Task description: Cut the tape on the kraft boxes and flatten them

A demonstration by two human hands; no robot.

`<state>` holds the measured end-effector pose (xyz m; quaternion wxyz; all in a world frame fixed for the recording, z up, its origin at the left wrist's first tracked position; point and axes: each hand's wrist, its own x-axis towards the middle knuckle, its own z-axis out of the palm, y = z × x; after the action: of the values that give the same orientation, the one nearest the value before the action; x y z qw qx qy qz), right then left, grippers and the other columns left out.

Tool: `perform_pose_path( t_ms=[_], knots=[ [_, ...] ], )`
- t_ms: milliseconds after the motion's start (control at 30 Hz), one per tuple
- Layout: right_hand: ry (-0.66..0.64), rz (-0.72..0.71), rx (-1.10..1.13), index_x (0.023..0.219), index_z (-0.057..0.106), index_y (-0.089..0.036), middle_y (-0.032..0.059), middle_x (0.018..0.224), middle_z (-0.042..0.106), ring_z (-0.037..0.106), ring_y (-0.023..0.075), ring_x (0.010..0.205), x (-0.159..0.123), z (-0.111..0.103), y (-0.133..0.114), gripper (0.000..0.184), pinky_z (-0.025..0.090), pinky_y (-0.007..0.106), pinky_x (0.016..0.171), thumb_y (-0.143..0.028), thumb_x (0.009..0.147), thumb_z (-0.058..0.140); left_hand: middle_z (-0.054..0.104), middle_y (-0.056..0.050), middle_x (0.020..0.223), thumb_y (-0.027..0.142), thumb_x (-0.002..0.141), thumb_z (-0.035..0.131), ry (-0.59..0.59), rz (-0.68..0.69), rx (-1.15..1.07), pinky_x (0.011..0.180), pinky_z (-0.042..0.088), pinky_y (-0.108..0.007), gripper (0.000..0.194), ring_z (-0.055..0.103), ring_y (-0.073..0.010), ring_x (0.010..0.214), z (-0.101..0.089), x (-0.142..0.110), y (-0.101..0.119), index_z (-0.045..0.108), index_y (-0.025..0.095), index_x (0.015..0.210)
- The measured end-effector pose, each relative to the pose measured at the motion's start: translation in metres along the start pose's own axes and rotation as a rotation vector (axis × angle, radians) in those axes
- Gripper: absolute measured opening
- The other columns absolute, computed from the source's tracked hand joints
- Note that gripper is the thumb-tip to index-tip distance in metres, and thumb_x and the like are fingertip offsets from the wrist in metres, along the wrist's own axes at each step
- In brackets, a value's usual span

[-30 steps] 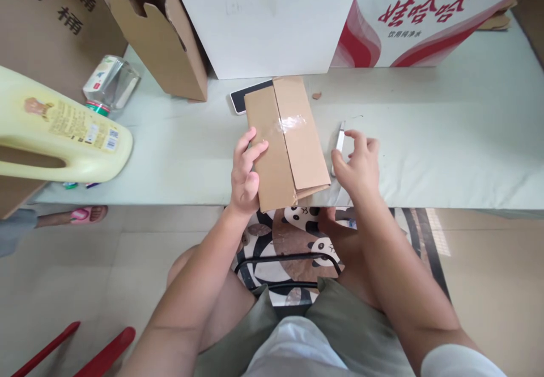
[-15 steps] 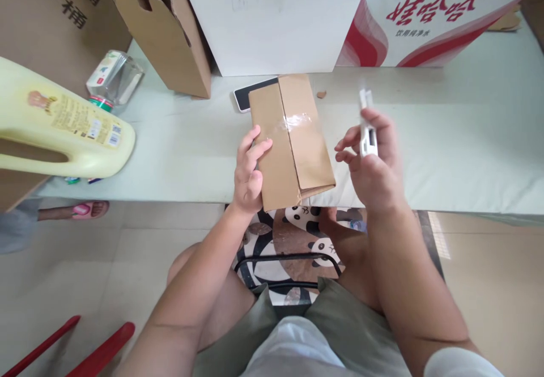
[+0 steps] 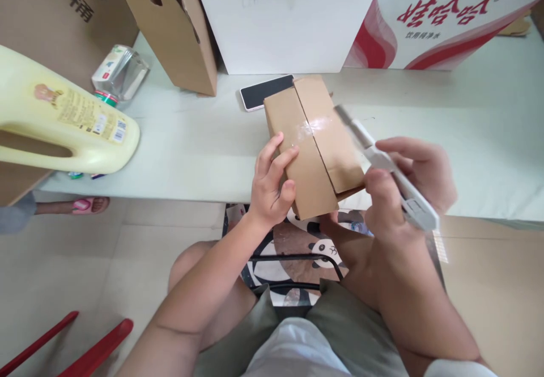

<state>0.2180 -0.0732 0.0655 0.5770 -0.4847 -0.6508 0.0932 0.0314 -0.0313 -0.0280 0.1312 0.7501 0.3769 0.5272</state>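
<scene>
A small brown cardboard box [image 3: 308, 187] rests at the table's front edge, tilted, with clear tape across its top seam and a slightly lifted flap at the near right corner. My left hand [image 3: 274, 184] grips its left side, fingertips on the top face and thumb near the close edge. In my right hand [image 3: 408, 178] is a white utility knife [image 3: 403, 190], its blade end pointing up and left over the box's right side. The knife's front is blurred, and whether it touches the cardboard I cannot tell.
A phone [image 3: 266, 92] lies behind the box. To the left stand a pale yellow jug [image 3: 63, 116], a clear bottle [image 3: 121, 73] and an open carton [image 3: 178, 37]. White cartons [image 3: 289, 20] line the back of the table [image 3: 191, 144]. Another person's foot [image 3: 91, 204] shows at left.
My left hand and the box have shifted right, uncovering more of the phone. The knife has swung from upright to slanting left, its tip now over the box.
</scene>
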Motion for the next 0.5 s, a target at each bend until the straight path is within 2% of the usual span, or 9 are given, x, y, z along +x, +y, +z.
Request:
perform_pose_path(
  t_ms=[67, 167, 233, 367, 500],
  knots=[
    [-0.061, 0.031, -0.011, 0.111, 0.066, -0.028, -0.0089, 0.055, 0.044, 0.037, 0.0081, 0.044, -0.0012, 0.0022, -0.0006, 0.019, 0.029, 0.026, 0.043, -0.025, 0.093, 0.062, 0.047, -0.012, 0.157, 0.053, 0.106, 0.030, 0.003, 0.011, 0.015, 0.121, 0.041, -0.045, 0.050, 0.047, -0.0276, 0.147, -0.0012, 0.0000, -0.0008, 0.052, 0.028, 0.143],
    [-0.168, 0.000, -0.050, 0.103, 0.065, -0.025, -0.0074, 0.059, 0.054, 0.043, 0.0073, 0.045, -0.0006, 0.0029, -0.0031, 0.014, 0.035, 0.025, 0.044, -0.020, 0.090, 0.063, 0.047, -0.013, 0.157, 0.053, 0.107, 0.029, -0.005, 0.021, 0.036, 0.120, 0.042, -0.045, 0.051, 0.048, -0.0277, 0.146, -0.0021, 0.0003, -0.0002, 0.052, 0.027, 0.143],
    [-0.213, -0.018, -0.044, 0.099, 0.063, -0.024, -0.0075, 0.059, 0.054, 0.045, 0.0064, 0.045, 0.0007, 0.0025, -0.0039, 0.012, 0.036, 0.023, 0.045, -0.018, 0.090, 0.062, 0.047, -0.013, 0.157, 0.053, 0.107, 0.028, -0.016, 0.028, 0.033, 0.120, 0.042, -0.044, 0.052, 0.048, -0.0278, 0.147, -0.0022, 0.0006, 0.0002, 0.051, 0.026, 0.144],
    [-0.259, -0.009, -0.059, 0.099, 0.063, -0.024, -0.0070, 0.062, 0.058, 0.049, 0.0056, 0.047, 0.0028, 0.0027, -0.0028, 0.011, 0.039, 0.021, 0.047, -0.017, 0.091, 0.061, 0.047, -0.012, 0.158, 0.052, 0.107, 0.029, -0.006, 0.036, 0.016, 0.121, 0.041, -0.044, 0.051, 0.047, -0.0275, 0.147, -0.0007, 0.0010, -0.0006, 0.051, 0.027, 0.145],
    [-0.278, -0.022, -0.168, 0.096, 0.064, -0.022, -0.0051, 0.063, 0.059, 0.049, 0.0068, 0.048, 0.0048, 0.0049, -0.0030, 0.008, 0.039, 0.022, 0.048, -0.019, 0.090, 0.060, 0.047, -0.012, 0.157, 0.052, 0.106, 0.029, -0.003, 0.038, 0.007, 0.121, 0.041, -0.046, 0.050, 0.047, -0.0277, 0.147, 0.0013, 0.0019, -0.0014, 0.051, 0.028, 0.145]
  ],
)
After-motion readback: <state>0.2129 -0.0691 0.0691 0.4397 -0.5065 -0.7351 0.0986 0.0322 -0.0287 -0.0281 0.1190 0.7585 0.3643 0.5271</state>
